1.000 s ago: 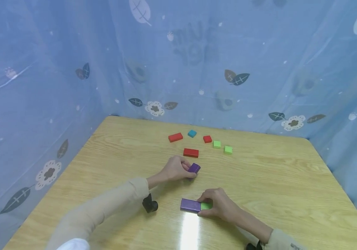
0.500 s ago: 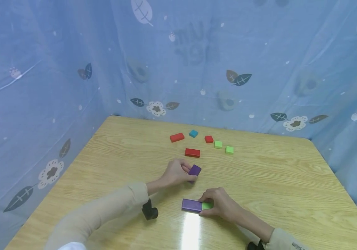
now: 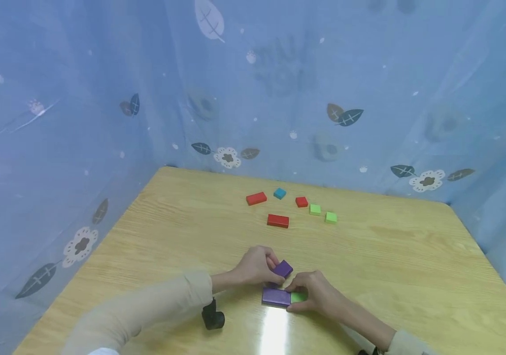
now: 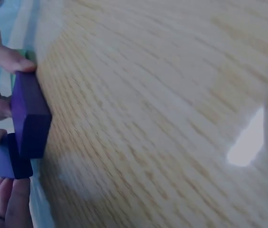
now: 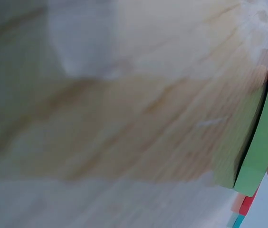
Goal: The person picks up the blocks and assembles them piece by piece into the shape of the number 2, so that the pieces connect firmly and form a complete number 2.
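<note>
purple straight-edged block (image 3: 284, 268), left hand (image 3: 254, 266) pinching it, light-green block (image 3: 297, 297), right hand (image 3: 321, 294) gripping it

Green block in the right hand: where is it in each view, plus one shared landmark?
Head: green block low, slightly right of centre.
Left wrist: green block at upper left, mostly hidden.
Right wrist: green block near the right edge, around mid-height.
Shared landmark: the purple block lined up with it.
</note>
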Action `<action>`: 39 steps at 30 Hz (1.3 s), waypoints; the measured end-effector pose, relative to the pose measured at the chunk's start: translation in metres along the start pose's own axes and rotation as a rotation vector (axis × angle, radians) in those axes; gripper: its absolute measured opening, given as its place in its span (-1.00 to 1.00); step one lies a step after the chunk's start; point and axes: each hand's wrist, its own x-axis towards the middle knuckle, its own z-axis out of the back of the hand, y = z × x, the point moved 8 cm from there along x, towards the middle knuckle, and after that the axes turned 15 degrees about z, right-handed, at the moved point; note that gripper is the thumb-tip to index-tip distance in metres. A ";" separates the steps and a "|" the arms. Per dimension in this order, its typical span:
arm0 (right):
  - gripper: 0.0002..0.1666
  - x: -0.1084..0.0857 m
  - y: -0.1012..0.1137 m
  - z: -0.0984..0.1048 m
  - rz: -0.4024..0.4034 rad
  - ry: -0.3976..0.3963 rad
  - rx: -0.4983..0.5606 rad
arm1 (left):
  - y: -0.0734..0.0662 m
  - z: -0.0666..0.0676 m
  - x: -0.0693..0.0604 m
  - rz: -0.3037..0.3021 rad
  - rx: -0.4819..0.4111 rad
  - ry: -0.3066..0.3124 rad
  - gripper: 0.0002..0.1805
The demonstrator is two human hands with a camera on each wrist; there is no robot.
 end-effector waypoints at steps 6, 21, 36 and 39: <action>-0.68 -0.007 0.001 0.002 -0.003 -0.010 0.007 | -0.006 -0.008 0.000 -0.030 0.055 0.018 -0.70; -0.67 -0.007 0.001 0.003 -0.023 -0.006 0.047 | -0.001 -0.010 -0.002 0.024 0.131 -0.005 -0.60; -0.69 -0.002 0.001 -0.001 -0.017 -0.012 0.065 | 0.004 -0.006 -0.004 0.013 0.170 0.009 -0.58; -0.69 0.000 0.001 -0.001 -0.011 -0.016 0.061 | 0.002 -0.005 -0.002 -0.005 0.188 0.018 -0.59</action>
